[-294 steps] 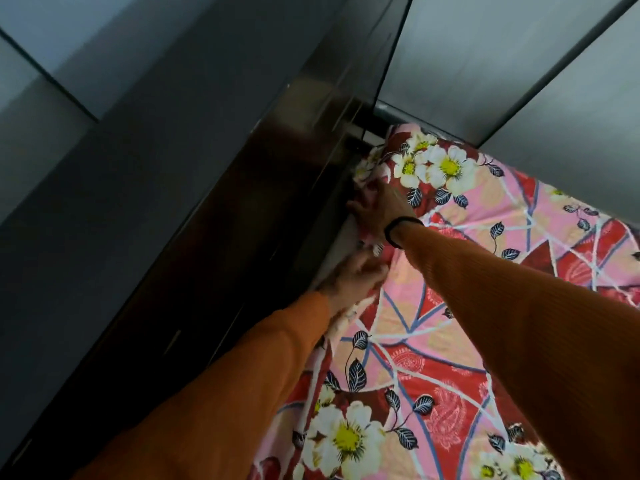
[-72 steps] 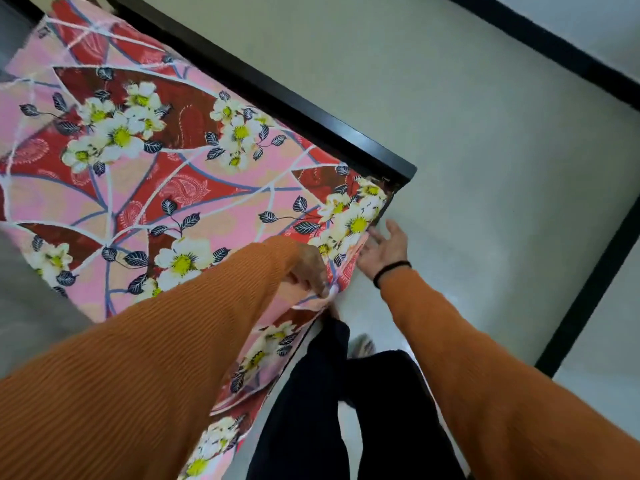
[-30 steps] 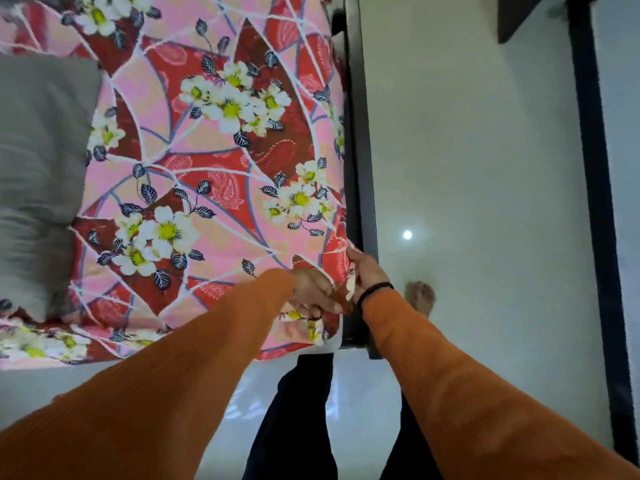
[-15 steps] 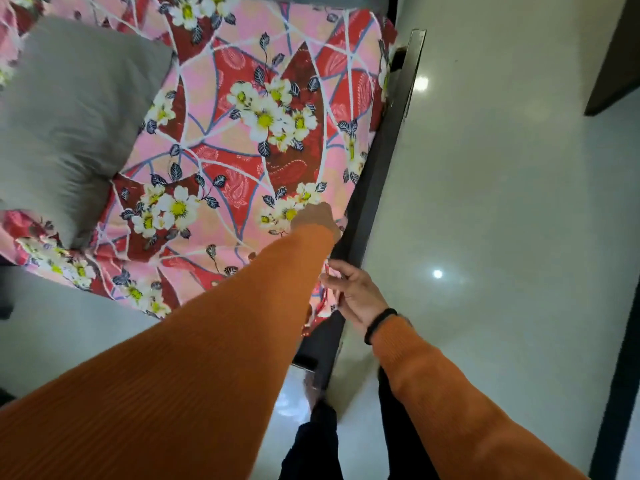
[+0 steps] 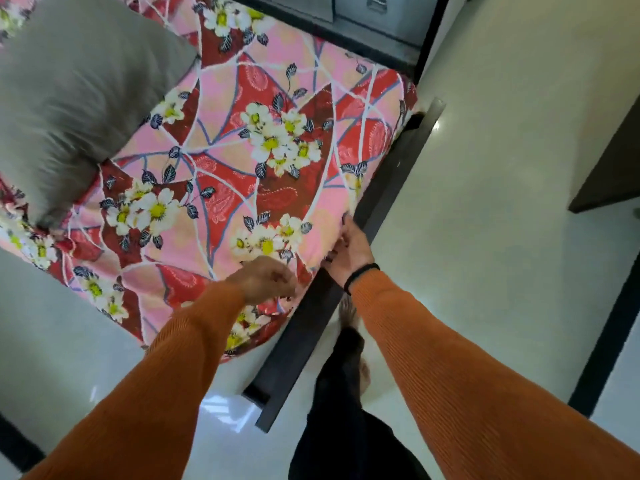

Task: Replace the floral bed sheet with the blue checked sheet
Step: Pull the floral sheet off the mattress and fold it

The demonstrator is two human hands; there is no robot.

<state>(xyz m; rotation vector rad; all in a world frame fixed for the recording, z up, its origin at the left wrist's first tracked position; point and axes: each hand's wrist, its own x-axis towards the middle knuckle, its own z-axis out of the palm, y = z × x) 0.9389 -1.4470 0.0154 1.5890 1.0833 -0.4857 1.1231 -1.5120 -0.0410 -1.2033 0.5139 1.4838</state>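
Observation:
The floral bed sheet (image 5: 277, 161), pink and red with white flowers, covers the mattress. My left hand (image 5: 265, 278) sits on the sheet near the mattress's side edge, its fingers curled into the fabric. Just to the right, my right hand (image 5: 349, 251), with a black band at the wrist, grips the sheet's edge where it meets the black bed frame rail (image 5: 346, 282). Both sleeves are orange. No blue checked sheet is in view.
A grey pillow (image 5: 76, 98) lies on the bed at the upper left. A dark headboard unit (image 5: 346, 19) stands at the top. Glossy white floor (image 5: 502, 202) stretches to the right, with a dark furniture corner (image 5: 613, 168) at the far right. My legs stand beside the rail.
My left hand has drawn back from further up the sheet to the mattress edge. My right hand has moved in from the rail and taken hold of the sheet's edge.

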